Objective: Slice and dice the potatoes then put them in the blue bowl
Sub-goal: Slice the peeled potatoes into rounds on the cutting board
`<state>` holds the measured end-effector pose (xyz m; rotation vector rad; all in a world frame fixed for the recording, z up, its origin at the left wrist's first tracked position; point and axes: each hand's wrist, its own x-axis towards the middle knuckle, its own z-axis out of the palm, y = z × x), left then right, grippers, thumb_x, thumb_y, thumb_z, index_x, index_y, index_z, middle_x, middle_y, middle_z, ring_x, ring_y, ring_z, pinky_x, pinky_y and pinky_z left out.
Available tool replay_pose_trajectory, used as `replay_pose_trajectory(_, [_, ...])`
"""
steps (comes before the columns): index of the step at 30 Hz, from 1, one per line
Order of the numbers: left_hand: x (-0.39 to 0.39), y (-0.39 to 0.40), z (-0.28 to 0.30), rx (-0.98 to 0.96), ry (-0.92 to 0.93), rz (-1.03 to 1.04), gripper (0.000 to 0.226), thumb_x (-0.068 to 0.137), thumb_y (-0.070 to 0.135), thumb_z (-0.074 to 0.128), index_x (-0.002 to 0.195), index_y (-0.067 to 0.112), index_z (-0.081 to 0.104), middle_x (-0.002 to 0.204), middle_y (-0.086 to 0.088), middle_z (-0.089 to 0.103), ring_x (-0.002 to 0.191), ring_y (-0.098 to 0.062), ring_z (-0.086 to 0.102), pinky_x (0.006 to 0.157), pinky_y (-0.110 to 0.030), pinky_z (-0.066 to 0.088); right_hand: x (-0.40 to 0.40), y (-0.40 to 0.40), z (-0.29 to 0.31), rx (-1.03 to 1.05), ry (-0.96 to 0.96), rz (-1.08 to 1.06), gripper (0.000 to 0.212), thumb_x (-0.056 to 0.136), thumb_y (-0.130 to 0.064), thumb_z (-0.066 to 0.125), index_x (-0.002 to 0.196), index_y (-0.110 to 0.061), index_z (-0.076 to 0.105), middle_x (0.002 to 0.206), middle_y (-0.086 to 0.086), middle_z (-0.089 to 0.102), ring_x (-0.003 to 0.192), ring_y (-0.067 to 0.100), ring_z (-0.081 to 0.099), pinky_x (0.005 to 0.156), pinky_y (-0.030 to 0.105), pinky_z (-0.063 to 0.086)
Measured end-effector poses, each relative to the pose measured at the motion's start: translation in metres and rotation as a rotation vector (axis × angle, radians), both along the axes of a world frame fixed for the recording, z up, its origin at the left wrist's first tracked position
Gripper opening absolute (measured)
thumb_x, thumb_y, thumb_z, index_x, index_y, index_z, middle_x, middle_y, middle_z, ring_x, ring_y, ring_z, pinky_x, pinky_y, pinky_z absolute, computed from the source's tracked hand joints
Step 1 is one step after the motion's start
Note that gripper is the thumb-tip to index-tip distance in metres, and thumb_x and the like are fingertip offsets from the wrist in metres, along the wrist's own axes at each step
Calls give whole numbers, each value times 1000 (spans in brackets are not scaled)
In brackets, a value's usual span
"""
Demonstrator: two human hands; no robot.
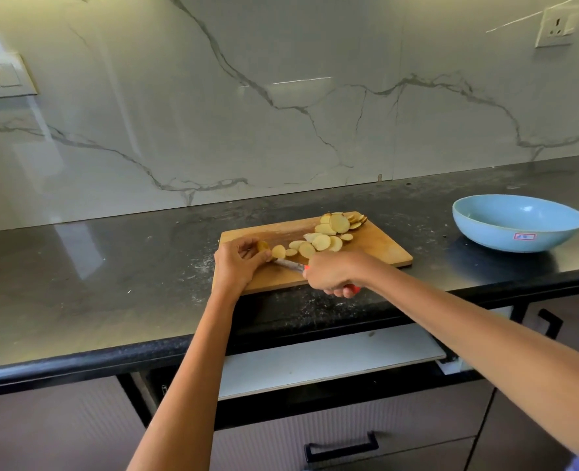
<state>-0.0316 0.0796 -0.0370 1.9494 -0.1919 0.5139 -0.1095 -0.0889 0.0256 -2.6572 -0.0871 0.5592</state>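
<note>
Pale yellow round potato slices [322, 241] fan across a wooden cutting board [376, 248] on the black surface [94, 283] — left hand [238, 263] pinching a potato end [262, 246], right hand [335, 273] gripping an orange-handled knife [289, 264]; the blue bowl [518, 223] sits well apart.

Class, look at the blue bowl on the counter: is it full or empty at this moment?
Empty. The blue bowl shows only bare blue inside; every potato slice lies on the cutting board.
</note>
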Motion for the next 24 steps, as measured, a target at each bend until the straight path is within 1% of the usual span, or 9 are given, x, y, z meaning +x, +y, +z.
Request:
replay_pose_trajectory(1, [-1,0,0,0,1,6,41,71,15,80,108,5,66,100,-3,67,91,-10,64,79,-13,48,-1,-4,-3,-13,-14,-12,31,99,-12,29,121,6,42,65,3,40,42,8,30,32,16,24])
replay_pose_trajectory(4, [-3,-1,1,-1,3,-8,42,72,15,80,110,6,65,104,-4,67,93,-10,64,83,-18,49,2,-17,-2,-11,-95,-82,37,100,-14,28,133,1,38,65,4,43,41,9,31,34,18,24])
replay_pose_trajectory(8, [-6,-3,5,5,43,-75,43,74,8,76,114,2,61,104,-3,65,93,-9,62,71,-4,47,4,-20,2,116,-181,-125,44,101,-18,26,143,-5,29,67,5,44,41,10,32,36,19,26])
replay_pose_trajectory(11, [-8,-4,5,-12,34,-92,42,74,5,76,113,3,62,102,-4,65,93,-11,63,70,-3,47,0,-8,2,157,-212,-80,43,102,-19,26,142,-4,30,68,4,44,42,9,33,36,18,27])
replay_pose_trajectory(14, [-8,-5,5,9,19,-84,43,74,8,76,114,5,63,103,-1,65,96,-12,63,71,-4,47,0,7,-2,148,-230,-41,42,101,-14,27,141,-3,34,69,9,47,45,11,37,39,19,30])
replay_pose_trajectory(18, [-5,-4,3,24,19,-100,49,73,6,76,120,3,60,112,-9,64,99,-14,61,74,-1,45,4,17,-4,150,-220,-48,45,98,-9,29,143,-4,33,68,10,49,44,12,37,40,20,31])
replay_pose_trajectory(20, [-5,-4,2,48,22,-94,52,73,6,76,122,2,59,115,-10,63,100,-15,60,78,-6,46,5,18,-6,159,-212,-49,47,97,-8,30,144,-5,32,68,9,49,44,12,37,40,20,31])
replay_pose_trajectory(22, [-4,-4,2,67,18,-80,53,73,8,77,123,3,58,115,-11,64,100,-16,61,84,-15,47,6,19,-7,164,-201,-47,48,96,-8,30,145,-6,30,68,9,48,45,12,37,41,21,31])
replay_pose_trajectory(24, [-4,-4,3,84,7,-75,52,72,9,78,121,3,59,114,-10,64,98,-15,61,85,-18,47,6,20,-7,160,-205,-50,49,95,-6,31,144,-6,31,67,10,49,44,12,37,40,21,31])
